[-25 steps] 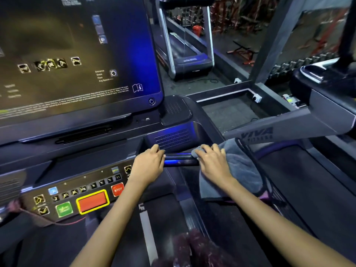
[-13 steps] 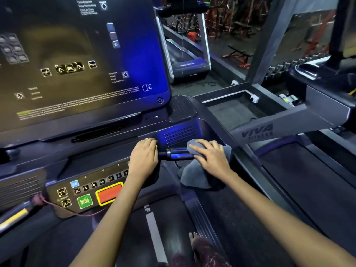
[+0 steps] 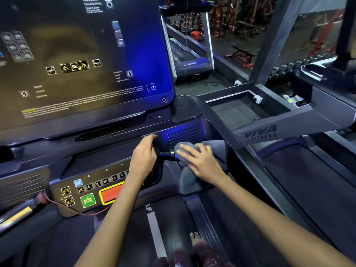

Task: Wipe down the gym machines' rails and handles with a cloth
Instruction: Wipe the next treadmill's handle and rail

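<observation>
1. Grey cloth (image 3: pixel 194 183) drapes over the treadmill handle (image 3: pixel 166 154), just right of the button panel (image 3: pixel 90 189).
2. Right hand (image 3: pixel 204 164) presses cloth onto the bar, fingers spread; left hand (image 3: pixel 144 157) grips the handle's inner end.
3. To do well — wrap cloth fully round, stroke the whole length, underside too, clear of buttons.

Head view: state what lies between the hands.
A short bare stretch of handle, seen in the head view, runs from the left hand to the cloth under the right hand.
</observation>
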### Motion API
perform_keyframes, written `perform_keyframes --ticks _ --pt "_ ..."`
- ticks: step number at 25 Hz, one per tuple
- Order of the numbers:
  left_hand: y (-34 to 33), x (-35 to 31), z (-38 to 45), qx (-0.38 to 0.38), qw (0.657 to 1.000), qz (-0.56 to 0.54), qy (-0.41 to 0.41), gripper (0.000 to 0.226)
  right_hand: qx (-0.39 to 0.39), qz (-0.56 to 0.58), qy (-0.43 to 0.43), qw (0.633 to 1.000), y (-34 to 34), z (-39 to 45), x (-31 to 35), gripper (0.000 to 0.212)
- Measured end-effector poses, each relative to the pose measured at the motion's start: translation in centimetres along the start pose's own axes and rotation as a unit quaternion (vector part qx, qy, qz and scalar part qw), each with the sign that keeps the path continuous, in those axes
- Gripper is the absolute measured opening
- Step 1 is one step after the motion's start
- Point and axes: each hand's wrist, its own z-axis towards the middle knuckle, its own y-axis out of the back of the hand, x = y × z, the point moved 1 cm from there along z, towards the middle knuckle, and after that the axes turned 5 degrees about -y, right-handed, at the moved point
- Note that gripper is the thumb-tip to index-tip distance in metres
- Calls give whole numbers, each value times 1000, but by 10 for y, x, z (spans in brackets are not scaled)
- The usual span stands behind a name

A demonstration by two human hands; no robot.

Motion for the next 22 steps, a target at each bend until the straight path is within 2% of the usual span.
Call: perform_keyframes --ticks 2,4,9,12,13,16,19,20,22 --pt "-2 1 -1 6 1000 15 -2 35 1 -6 -102 995 5 -11 -20 43" --pt "-5 1 -2 14 999 39 -18 39 -4 -11 -179 984 4 -2 -4 41" --pt "-11 3 -4 0 994 95 -62 47 -21 26 -136 990 -5 37 71 43" --pt "-10 3 -4 -25 989 110 -95 40 -30 -61 -64 996 -13 14 49 48" --pt "-10 2 -4 -30 988 112 -99 38 -24 -93 -63 993 -12 1 34 49" --pt "-11 -2 -2 -25 990 122 -65 35 -2 -123 -168 978 -4 -21 -4 49" --pt "-14 -9 3 2 982 176 -66 34 2 -77 -311 947 5 -7 19 42" --pt "-19 -14 3 12 976 196 -89 34 3 -57 -322 945 5 1 36 41" --pt "-32 -28 6 32 970 201 -131 31 29 -34 -270 962 2 10 66 42"
